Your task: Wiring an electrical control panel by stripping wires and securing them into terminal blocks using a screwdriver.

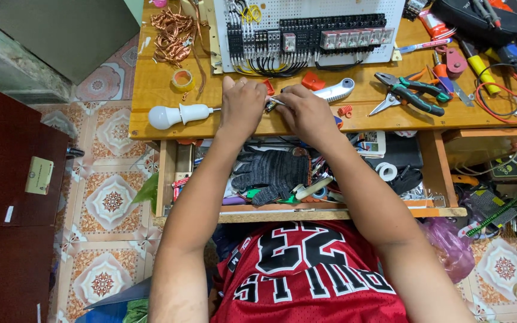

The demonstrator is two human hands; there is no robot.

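A small, thin silvery metal piece point(273, 101) is pinched between the fingertips of both hands at the front edge of the orange wooden workbench point(151, 84); what kind of part it is cannot be told, since most of it is hidden by the fingers. The left hand point(242, 104) is curled shut, knuckles up, with its fingertips at the left end of the piece; the right hand point(306, 110) is likewise closed around the right end, so that the two hands nearly touch.

Just left of the left hand, a white light bulb with a white plastic socket point(179, 113) is laid on its side, its base pointing at the hand; behind the right hand a white curved plastic handle point(337, 91) and a small red plastic part point(312, 81) are seen; a small orange coiled spring point(345, 110) lies just right of the right hand. Farther back, a white perforated panel fitted with black terminal blocks and relays point(312, 33) is set flat, with a tangle of bare copper wire point(172, 33) and a roll of yellowish tape point(183, 79) to its left; green-handled pliers point(411, 93) are laid to the right. Below the forearms, a dark knitted glove point(270, 170) rests in an open, cluttered drawer point(166, 179).
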